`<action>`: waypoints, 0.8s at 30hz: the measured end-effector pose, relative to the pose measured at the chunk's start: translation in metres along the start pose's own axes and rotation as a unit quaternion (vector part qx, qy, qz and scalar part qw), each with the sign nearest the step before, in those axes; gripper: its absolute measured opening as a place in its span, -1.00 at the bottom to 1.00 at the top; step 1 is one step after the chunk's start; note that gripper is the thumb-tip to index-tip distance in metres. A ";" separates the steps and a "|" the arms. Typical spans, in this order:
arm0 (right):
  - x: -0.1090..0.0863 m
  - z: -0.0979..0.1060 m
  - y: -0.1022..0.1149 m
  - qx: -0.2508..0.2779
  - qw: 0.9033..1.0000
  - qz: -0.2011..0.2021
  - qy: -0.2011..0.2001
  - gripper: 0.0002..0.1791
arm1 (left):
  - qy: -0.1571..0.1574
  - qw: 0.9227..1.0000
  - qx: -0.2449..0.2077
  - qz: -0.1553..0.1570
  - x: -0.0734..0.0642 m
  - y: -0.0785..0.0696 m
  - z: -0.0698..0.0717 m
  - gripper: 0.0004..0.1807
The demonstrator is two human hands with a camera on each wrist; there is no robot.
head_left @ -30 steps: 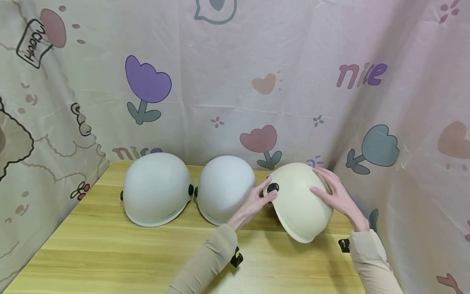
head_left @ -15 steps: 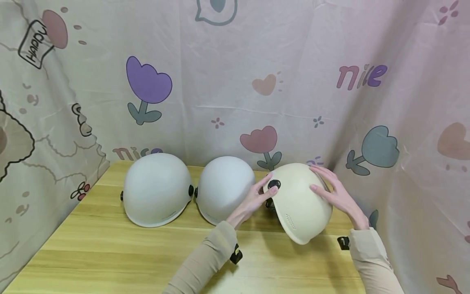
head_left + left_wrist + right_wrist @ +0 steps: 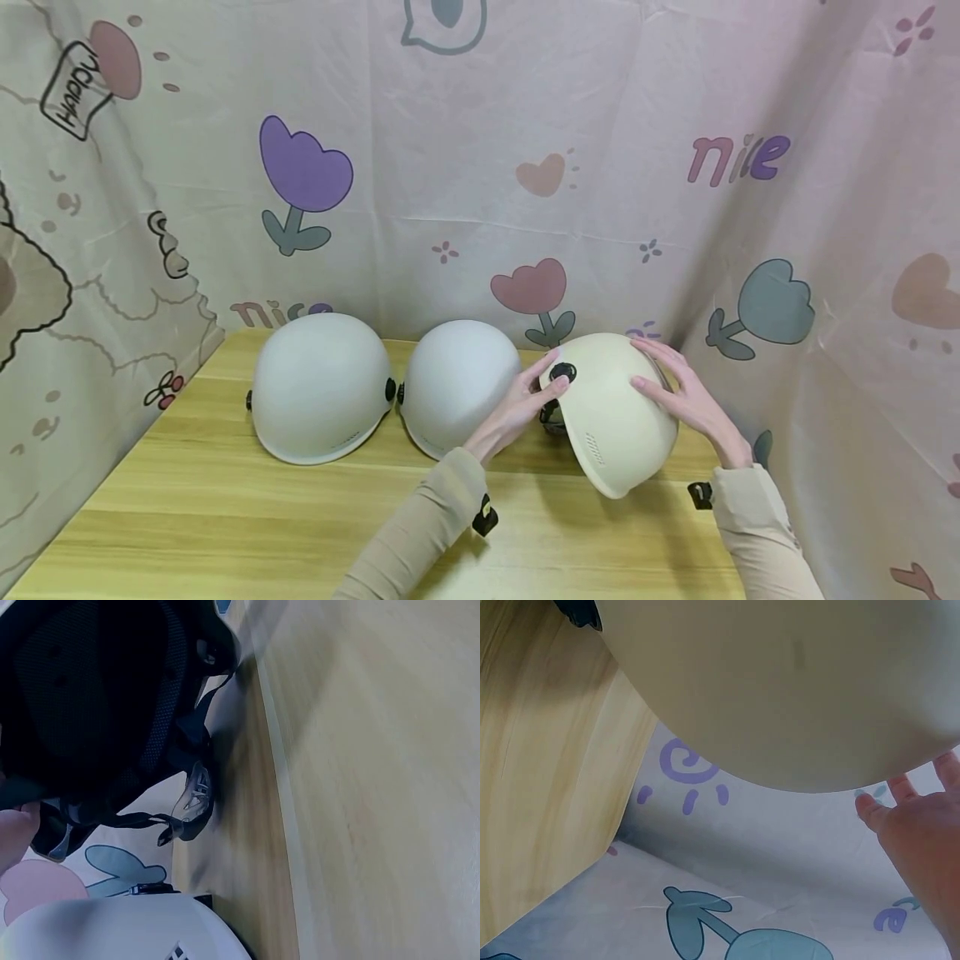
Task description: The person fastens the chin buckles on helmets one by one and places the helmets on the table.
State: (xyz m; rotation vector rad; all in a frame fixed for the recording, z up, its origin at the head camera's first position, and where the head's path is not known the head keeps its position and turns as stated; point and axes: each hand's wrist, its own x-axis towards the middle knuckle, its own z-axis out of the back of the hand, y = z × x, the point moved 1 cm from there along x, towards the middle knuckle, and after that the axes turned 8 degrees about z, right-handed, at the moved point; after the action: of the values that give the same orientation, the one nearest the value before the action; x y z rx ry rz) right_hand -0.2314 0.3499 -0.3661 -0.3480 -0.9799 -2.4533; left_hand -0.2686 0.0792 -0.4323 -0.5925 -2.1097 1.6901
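A cream helmet [image 3: 615,408] is tilted at the table's right, its open underside facing left. My left hand [image 3: 517,408] pinches its left rim beside the round black knob [image 3: 562,372], thumb on the outside. In the left wrist view, the helmet's dark padding [image 3: 90,697] and a hanging chin strap [image 3: 142,820] show, with that hand [image 3: 15,832] at the left edge. My right hand [image 3: 686,400] rests on the right side of the shell, thumb and extended fingers spread apart. In the right wrist view, its fingertips lie right at the shell [image 3: 795,697].
A white helmet [image 3: 461,383] stands upright left of the cream one, partly behind my left hand. Further left is a pale grey helmet [image 3: 321,387]. All are near the back of the wooden table [image 3: 225,533]. A printed curtain [image 3: 450,167] surrounds the back and sides.
The cream helmet has turned slightly, its left rim and knob rising a little, and the chin strap now shows below. My left hand has followed the rim; the right hand has barely moved.
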 end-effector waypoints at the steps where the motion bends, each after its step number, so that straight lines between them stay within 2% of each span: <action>1: 0.000 0.000 0.000 0.000 1.000 -0.001 0.000 -0.33 | -0.001 1.000 -0.004 -0.001 0.000 0.000 0.000 -0.28; 6: 0.000 -0.001 0.001 -0.002 1.000 -0.001 -0.007 -0.34 | -0.023 0.999 -0.019 -0.017 0.002 0.000 -0.002 -0.30; 13: -0.002 0.000 0.003 0.000 1.000 -0.009 -0.014 -0.34 | -0.061 0.997 -0.043 -0.023 0.002 -0.005 -0.006 -0.37; 20: -0.004 0.001 0.001 -0.005 1.000 -0.007 -0.014 -0.35 | -0.065 0.996 -0.034 -0.042 0.002 -0.011 -0.008 -0.37; 24: -0.004 0.002 0.001 -0.006 1.000 0.000 -0.017 -0.35 | -0.060 0.997 -0.030 -0.038 0.002 -0.014 -0.009 -0.39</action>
State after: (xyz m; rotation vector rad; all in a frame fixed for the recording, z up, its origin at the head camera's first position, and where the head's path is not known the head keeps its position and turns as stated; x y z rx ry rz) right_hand -0.2279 0.3521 -0.3658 -0.3935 -0.9792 -2.4622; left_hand -0.2669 0.0847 -0.4169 -0.4316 -2.2434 1.6656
